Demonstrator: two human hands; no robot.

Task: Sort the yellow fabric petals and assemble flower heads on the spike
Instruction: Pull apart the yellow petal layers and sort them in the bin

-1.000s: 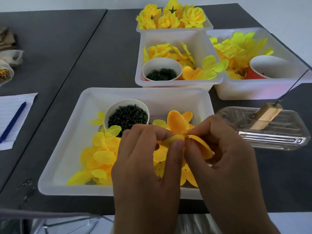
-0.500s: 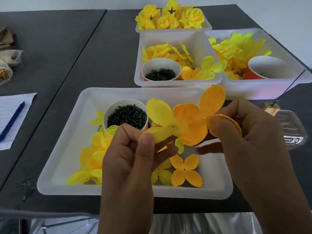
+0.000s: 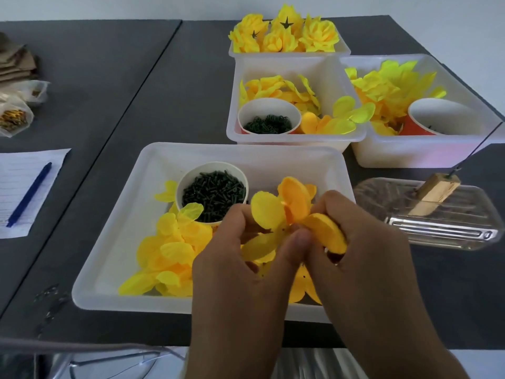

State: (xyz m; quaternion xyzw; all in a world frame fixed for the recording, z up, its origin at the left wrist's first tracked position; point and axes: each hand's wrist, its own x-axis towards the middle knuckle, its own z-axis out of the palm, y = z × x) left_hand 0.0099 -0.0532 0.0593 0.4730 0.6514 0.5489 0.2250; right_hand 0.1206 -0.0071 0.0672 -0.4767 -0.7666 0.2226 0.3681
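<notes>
Both hands hold a bunch of yellow and orange fabric petals (image 3: 292, 212) above the near white tray (image 3: 114, 214). My left hand (image 3: 246, 263) pinches the bunch at its centre with thumb and fingers. My right hand (image 3: 363, 255) grips an orange petal (image 3: 328, 233) at the bunch's right side. More loose yellow petals (image 3: 169, 250) lie in the tray beside a paper cup of dark green pegs (image 3: 213, 191). The thin wire spike (image 3: 475, 151) rises from a wooden block (image 3: 434, 192) on a clear plastic lid to the right.
Behind the near tray stand a bin of petals with a cup of green rings (image 3: 269, 123), a bin of brighter petals with an orange cup (image 3: 437, 116), and a bin of finished flower heads (image 3: 284, 36). Paper and a blue pen (image 3: 30, 195) lie at the left.
The hands had lifted and spread the petal bunch half a second ago; now they are lower and closer together, with the petals gathered between them.
</notes>
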